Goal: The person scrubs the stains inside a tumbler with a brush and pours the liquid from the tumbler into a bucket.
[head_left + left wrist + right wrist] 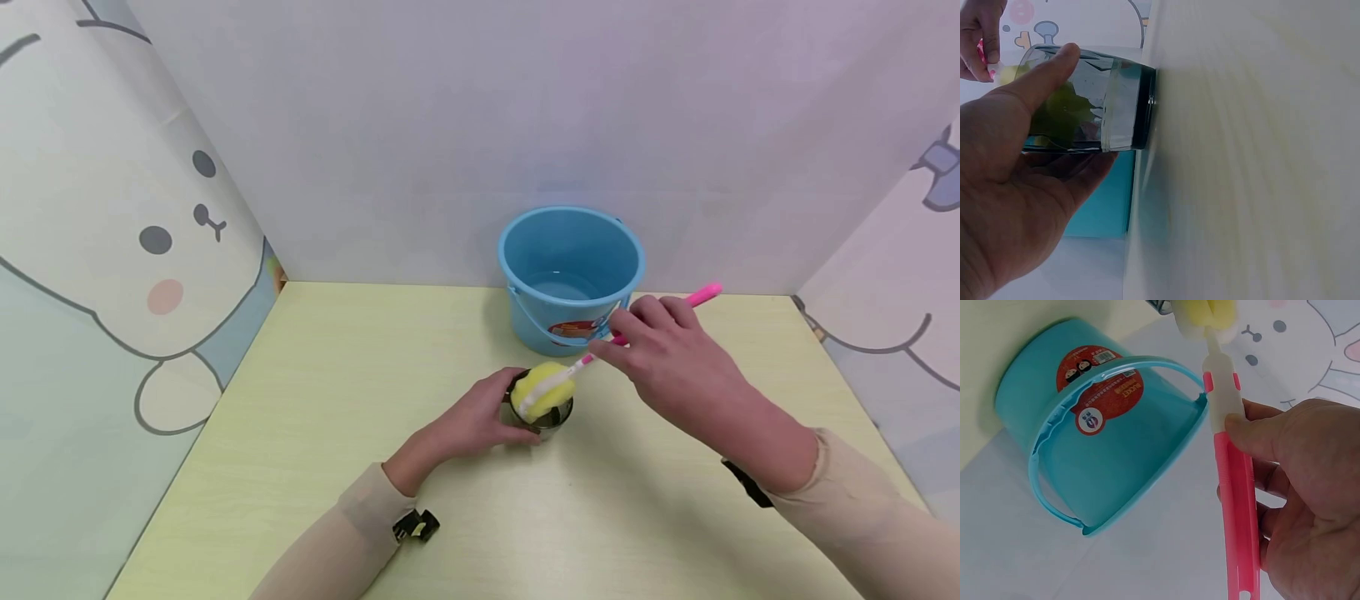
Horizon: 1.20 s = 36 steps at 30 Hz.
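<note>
Brush (557, 383) in glass (555, 432)

Head: in front of the bucket (573, 250), my left grip (480, 418) encircles the glass. Left wrist: sponge (1063, 112) inside; scrubbing, I judge. Right wrist: my right grip (1313, 487) clasps the handle (1236, 500); next calls for twisting.

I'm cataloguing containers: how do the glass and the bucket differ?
The bucket is opaque blue; the glass is see-through. The bucket is larger and has a handle; the glass is smaller, with none visible. The left hand grips the glass; neither hand holds the bucket. Both have round, open mouths.
</note>
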### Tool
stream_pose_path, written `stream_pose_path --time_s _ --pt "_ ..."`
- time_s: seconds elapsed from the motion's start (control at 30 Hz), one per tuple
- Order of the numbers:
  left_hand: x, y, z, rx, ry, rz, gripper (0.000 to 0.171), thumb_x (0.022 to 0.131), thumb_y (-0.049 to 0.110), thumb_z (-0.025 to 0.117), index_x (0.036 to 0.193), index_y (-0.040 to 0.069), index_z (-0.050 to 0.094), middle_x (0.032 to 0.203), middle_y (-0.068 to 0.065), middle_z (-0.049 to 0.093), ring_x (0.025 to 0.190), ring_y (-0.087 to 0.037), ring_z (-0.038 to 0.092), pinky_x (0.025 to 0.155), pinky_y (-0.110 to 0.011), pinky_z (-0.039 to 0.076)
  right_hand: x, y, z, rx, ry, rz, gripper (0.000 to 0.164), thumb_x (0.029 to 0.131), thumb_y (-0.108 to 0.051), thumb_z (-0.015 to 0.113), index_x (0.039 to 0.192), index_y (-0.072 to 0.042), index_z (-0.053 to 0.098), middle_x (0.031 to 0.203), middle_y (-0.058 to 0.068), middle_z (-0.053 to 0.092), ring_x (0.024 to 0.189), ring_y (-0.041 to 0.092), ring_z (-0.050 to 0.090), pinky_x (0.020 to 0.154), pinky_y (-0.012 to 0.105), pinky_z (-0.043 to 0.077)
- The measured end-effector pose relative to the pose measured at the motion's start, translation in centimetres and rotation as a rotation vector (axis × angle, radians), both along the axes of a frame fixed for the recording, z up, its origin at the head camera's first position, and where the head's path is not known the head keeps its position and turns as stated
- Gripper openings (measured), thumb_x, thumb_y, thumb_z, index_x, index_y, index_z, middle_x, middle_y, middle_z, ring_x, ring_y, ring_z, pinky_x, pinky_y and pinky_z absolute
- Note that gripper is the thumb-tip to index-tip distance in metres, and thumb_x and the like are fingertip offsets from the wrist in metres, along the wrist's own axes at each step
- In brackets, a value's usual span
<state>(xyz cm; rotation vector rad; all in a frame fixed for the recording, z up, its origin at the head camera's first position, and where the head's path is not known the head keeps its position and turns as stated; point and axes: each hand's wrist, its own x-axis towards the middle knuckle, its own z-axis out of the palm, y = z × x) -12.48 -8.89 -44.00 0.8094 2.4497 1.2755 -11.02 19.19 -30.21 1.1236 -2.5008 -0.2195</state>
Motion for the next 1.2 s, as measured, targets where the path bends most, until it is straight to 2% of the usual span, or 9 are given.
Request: stream_pose_path --time_s 0.23,0.37,0.73,1.2 --pt "0.1 0.0 -0.2 -0.001 -0.02 0.01 0.087 0.083 0.028 0.095 0.152 0.008 0.046 0.14 -0.002 0.06 0.126 -0.014 0.059 0.109 -0.031 0.05 0.1 -0.1 -0.3 0.025 0.007 -0.062 0.073 0.062 -0.01 0.104 0.128 -0.018 0.075 0.109 0.014 0.062 0.104 0.041 0.056 0.092 0.057 0.046" --pt "0.1 0.0 -0.1 -0.006 -0.027 0.014 0.086 0.083 0.028 0.095 0.151 0.008 0.046 0.139 -0.002 0.06 0.126 -0.014 0.059 0.108 -0.031 0.05 0.2 0.0 -0.3 0.039 0.019 -0.082 0.074 0.061 -0.012 0.105 0.129 -0.018 0.075 0.109 0.015 0.063 0.104 0.042 0.057 0.092 0.057 0.048" --pt "0.2 0.0 0.1 -0.007 -0.013 0.01 0.088 0.083 0.029 0.095 0.153 0.009 0.045 0.142 -0.001 0.058 0.129 -0.014 0.057 0.111 -0.032 0.048 -0.3 1.7 -0.5 -0.016 -0.015 -0.085 0.061 0.068 -0.003 0.099 0.123 -0.019 0.078 0.097 0.011 0.059 0.099 0.04 0.056 0.086 0.056 0.046" --pt "0.0 0.0 0.0 -0.02 0.006 0.001 0.09 0.083 0.03 0.095 0.154 0.01 0.044 0.146 -0.002 0.057 0.132 -0.016 0.056 0.114 -0.033 0.046 -0.6 4.1 -1.1 -0.088 -0.055 -0.078 0.061 0.061 0.0 0.1 0.116 -0.019 0.08 0.098 0.009 0.061 0.099 0.041 0.058 0.081 0.055 0.045"
